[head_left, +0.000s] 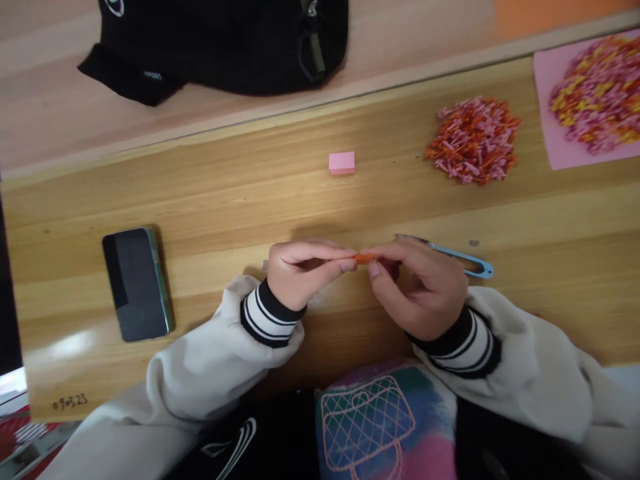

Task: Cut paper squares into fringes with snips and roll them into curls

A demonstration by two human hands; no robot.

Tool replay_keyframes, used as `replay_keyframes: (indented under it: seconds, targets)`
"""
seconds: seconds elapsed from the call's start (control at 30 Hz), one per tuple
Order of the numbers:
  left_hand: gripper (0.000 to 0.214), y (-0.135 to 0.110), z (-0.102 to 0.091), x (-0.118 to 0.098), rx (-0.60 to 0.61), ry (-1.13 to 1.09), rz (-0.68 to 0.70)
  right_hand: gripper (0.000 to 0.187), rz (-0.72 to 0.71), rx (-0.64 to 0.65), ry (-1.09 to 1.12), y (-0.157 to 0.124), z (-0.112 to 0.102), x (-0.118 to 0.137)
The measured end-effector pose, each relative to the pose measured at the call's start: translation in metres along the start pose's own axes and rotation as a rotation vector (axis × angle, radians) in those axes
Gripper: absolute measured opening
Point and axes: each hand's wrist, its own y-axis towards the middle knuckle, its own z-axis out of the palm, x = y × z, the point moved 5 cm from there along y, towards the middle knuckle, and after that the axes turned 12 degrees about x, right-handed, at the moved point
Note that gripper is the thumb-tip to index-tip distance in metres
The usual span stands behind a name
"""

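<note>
Between the fingertips of both hands is a small, narrow orange piece (364,258), possibly paper. My left hand (305,267) pinches its left end between thumb and forefinger. The other end is pinched by my right hand (420,283), whose remaining fingers curl inward. Behind my right hand lies a slim tool with a light blue handle (483,269), partly covered, so its exact kind is unclear. A small stack of pink paper slips (342,163) sits on the wooden table (240,200) beyond the hands.
A pile of small pink and orange twisted pieces (475,140) lies at the back right. Farther right, a pink sheet (553,150) bears a larger pile with yellow pieces too. At left rests a phone (136,285). A black bag (225,47) lies beyond the table's far edge.
</note>
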Motion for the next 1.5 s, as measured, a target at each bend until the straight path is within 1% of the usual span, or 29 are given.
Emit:
replay_keyframes:
  seconds: [0.27,0.37,0.47,0.53,0.6,0.67,0.73,0.83,0.9,1.07,1.27,1.5]
  targets:
    - [0.012,0.000,0.000,0.000,-0.023,-0.029,0.018,0.013,-0.041,0.017,0.010,0.001,0.000,0.002]
    - [0.008,0.000,0.000,0.001,-0.025,-0.010,0.021,0.014,-0.048,0.031,0.010,0.001,0.000,0.002]
    - [0.008,-0.001,0.000,-0.002,-0.025,0.027,0.045,0.014,-0.059,0.018,0.020,0.001,-0.001,0.003]
    - [0.011,-0.001,0.000,-0.005,-0.024,0.068,0.069,0.013,-0.063,0.011,0.022,0.001,-0.001,0.004]
    - [0.018,-0.002,0.001,-0.008,-0.018,0.106,0.093,0.014,-0.050,0.010,0.021,0.001,-0.001,0.003]
    - [0.027,-0.002,0.003,-0.010,0.009,0.127,0.107,0.014,-0.021,-0.003,0.020,0.001,0.000,0.001]
    - [0.030,-0.003,0.005,-0.010,0.032,0.126,0.102,0.015,0.016,-0.021,0.017,0.000,0.000,-0.002]
    - [0.024,-0.004,0.005,-0.007,0.022,0.123,0.048,0.016,0.059,-0.026,0.012,-0.001,0.000,-0.004]
    - [0.020,-0.005,0.005,-0.006,0.007,0.138,0.028,0.017,0.062,-0.024,0.012,-0.001,0.000,-0.004]
    - [0.018,-0.004,0.004,-0.009,-0.011,0.168,0.049,0.017,0.049,-0.011,0.035,0.000,0.001,-0.004]
    - [0.025,-0.003,0.002,-0.007,-0.021,0.088,0.088,0.015,0.068,0.005,0.047,-0.001,0.002,-0.006]
    - [0.013,-0.003,-0.002,-0.006,-0.031,0.184,0.114,0.014,0.015,0.049,0.076,0.001,0.003,-0.004]
